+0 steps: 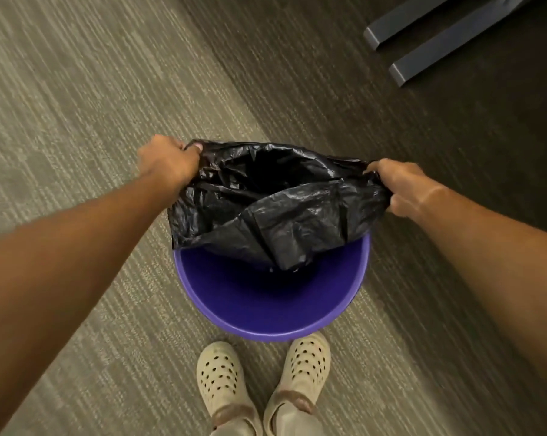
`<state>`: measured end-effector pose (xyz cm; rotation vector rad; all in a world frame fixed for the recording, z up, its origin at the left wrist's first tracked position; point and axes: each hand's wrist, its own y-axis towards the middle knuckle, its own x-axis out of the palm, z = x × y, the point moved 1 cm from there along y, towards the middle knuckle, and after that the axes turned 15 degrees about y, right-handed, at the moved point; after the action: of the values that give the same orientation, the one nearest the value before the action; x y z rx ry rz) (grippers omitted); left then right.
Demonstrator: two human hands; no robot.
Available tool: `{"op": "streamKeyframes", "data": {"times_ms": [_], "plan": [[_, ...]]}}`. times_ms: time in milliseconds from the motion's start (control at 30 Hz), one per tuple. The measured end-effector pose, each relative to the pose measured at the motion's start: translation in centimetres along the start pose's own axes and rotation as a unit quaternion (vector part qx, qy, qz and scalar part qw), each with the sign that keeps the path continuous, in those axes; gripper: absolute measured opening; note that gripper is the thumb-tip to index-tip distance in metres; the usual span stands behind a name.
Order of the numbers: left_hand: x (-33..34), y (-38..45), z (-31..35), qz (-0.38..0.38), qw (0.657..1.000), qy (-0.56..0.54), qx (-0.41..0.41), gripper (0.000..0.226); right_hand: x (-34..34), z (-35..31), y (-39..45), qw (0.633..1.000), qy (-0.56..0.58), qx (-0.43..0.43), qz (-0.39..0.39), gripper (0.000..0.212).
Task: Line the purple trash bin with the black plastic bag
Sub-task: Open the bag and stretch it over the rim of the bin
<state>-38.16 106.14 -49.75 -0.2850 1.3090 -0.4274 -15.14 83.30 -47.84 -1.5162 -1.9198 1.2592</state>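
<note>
The purple trash bin (266,309) stands on the carpet just beyond my feet, its mouth facing up. The black plastic bag (275,209) is held open above the far half of the bin, and its bottom droops down into the bin. My left hand (168,162) grips the bag's mouth at the left edge. My right hand (404,187) grips the mouth at the right edge. The bag hides the far rim of the bin; the near rim and inner wall show bare purple.
My two feet in beige perforated clogs (259,382) stand close to the bin's near side. Two dark metal furniture legs (439,36) lie on the carpet at the far right. Striped grey-brown carpet (77,89) surrounds the bin.
</note>
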Motion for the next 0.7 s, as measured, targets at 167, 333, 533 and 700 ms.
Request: {"op": "streamKeyframes", "data": {"times_ms": [167,333,533,700], "plan": [[0.6,1.1,-0.1,-0.003,1.000,-0.022,-0.006,0.027,-0.3,-0.5,0.6,0.998,-0.049,0.020,-0.035,0.008],[0.5,-0.2,-2.7,-0.134,0.990,0.016,-0.034,0.035,-2.0,2.4,0.4,0.988,-0.144,0.052,-0.022,0.011],[-1.5,-3.5,-6.5,-0.166,0.985,0.050,-0.025,0.054,-4.5,4.2,-1.4,0.992,-0.122,0.019,-0.023,0.020],[-1.7,-7.0,-9.0,-0.178,0.983,0.025,-0.026,0.045,-5.9,5.9,-3.9,0.981,-0.180,0.057,-0.044,0.015]]}}
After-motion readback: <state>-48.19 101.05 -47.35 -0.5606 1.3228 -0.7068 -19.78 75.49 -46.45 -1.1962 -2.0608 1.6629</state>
